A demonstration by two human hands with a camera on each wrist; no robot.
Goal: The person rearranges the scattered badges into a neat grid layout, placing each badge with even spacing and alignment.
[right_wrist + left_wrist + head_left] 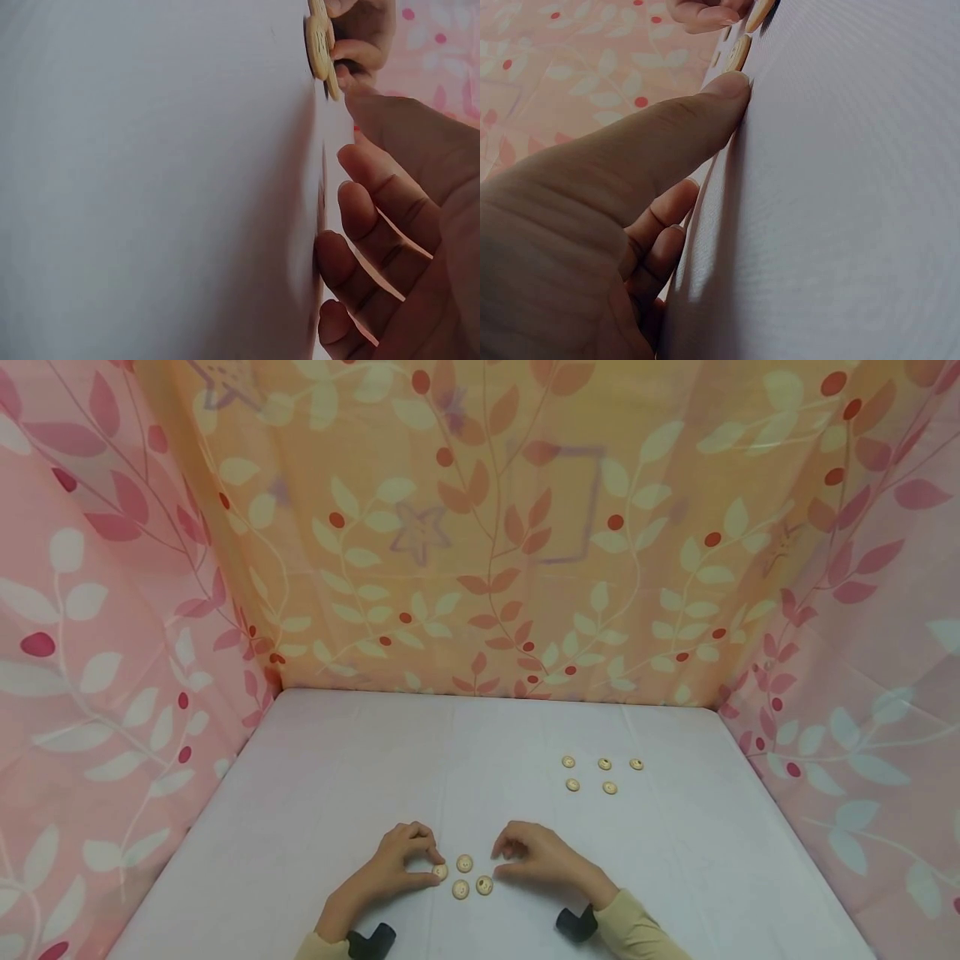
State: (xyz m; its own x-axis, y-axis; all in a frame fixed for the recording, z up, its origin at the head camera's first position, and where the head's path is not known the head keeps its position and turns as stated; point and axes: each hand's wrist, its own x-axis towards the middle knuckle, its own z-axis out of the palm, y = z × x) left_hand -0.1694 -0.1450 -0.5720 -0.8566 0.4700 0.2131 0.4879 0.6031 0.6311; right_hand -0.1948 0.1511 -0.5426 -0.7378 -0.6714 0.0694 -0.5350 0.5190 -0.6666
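Observation:
Near the front of the table, my left hand [397, 860] pinches a small round wooden disc [440, 872] between thumb and fingertips. Close to its right lie three similar discs, a back one [465, 863], a front one [461, 889] and a right one [484, 885], each with dark markings. My right hand [536, 856] is just right of this group, thumb and fingers apart and loosely bent, holding nothing. In the left wrist view the left thumb [682, 124] meets a disc's edge [739, 52]. The right wrist view shows loosely bent fingers [382, 217] below the discs [319, 49].
Farther back on the right, several more wooden discs [610, 788] lie in two rows on the white tabletop [360, 752]. Patterned leaf-print cloth [480, 527] stands behind the table and along both sides. A dark band part [576, 925] sits at the right wrist.

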